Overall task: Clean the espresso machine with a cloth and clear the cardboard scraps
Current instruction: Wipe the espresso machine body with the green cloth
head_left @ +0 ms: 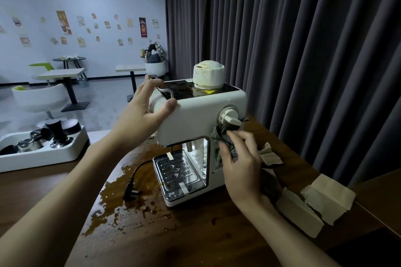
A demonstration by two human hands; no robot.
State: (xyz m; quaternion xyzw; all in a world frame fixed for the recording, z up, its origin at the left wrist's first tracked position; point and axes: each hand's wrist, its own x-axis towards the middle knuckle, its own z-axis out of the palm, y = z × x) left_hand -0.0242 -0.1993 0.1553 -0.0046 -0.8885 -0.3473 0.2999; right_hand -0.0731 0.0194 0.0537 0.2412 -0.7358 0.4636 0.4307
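A white espresso machine [195, 115] stands on the wooden table [195, 234], with a stained white cap [208, 76] on its dark top. My left hand [145, 112] grips the machine's upper left corner, thumb on the front face. My right hand [240, 162] presses a dark checked cloth [221, 136] against the machine's right side, just below the knob [231, 117]. Torn cardboard scraps lie to the right: a small piece [271, 155] behind my hand and two larger pieces [327, 197] near the table's right edge.
Brown liquid [121, 197] is spilled over the table left of and in front of the machine, around a black plug and cord [132, 191]. A white tray [43, 154] with metal coffee tools sits at the left. Dark curtains [303, 50] hang close behind.
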